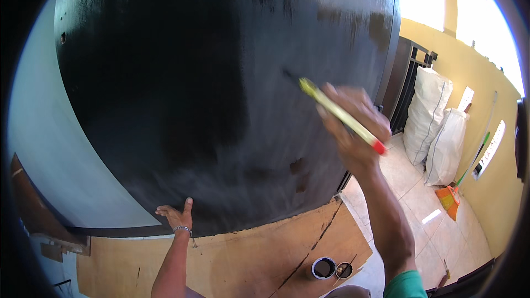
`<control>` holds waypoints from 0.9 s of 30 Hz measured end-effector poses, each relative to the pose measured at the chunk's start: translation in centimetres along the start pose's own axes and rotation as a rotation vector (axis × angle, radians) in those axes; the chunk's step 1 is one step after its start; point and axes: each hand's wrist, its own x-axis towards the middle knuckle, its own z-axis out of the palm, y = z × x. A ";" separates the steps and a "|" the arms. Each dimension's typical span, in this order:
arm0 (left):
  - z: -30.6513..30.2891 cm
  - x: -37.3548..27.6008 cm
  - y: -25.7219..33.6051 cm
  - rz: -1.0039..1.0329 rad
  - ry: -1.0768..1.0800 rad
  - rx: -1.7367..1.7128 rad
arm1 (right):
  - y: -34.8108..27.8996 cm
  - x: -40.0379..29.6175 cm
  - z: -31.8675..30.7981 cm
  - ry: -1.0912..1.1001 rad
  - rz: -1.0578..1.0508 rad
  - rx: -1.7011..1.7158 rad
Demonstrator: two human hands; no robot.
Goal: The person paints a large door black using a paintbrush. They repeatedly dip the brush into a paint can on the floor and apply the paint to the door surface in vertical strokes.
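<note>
A large dark panel (198,91) fills the middle of the head view, glossy black on its left and duller grey-black on its right. My right hand (358,120) grips a paintbrush (343,116) with a pale handle and red end, its dark tip at the panel's face, slightly blurred. Near the panel's lower edge, my left hand (177,217) is raised with fingers spread and holds nothing; whether it touches the panel I cannot tell. Below stand an open can of dark liquid (323,268) and a smaller container (344,270) with a thin stick across it.
Plywood sheets (232,260) cover the floor beneath the panel. Two white woven sacks (426,111) lean by the yellow wall (476,87) at right, near an orange broom (449,202). A pale blue-grey surface (54,132) borders the panel at left. A small tool (444,277) lies on the tiles.
</note>
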 end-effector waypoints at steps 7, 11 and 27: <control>-0.8 -0.7 1.2 -0.034 -0.019 -0.081 | 1.9 2.5 8.5 -0.022 -0.505 -0.200; -0.1 -0.6 0.9 -0.019 -0.025 -0.070 | 0.4 -9.8 8.0 -0.375 -0.369 -0.148; -1.3 -1.1 1.4 -0.035 -0.056 -0.144 | 1.8 22.4 6.7 -0.173 -0.120 0.249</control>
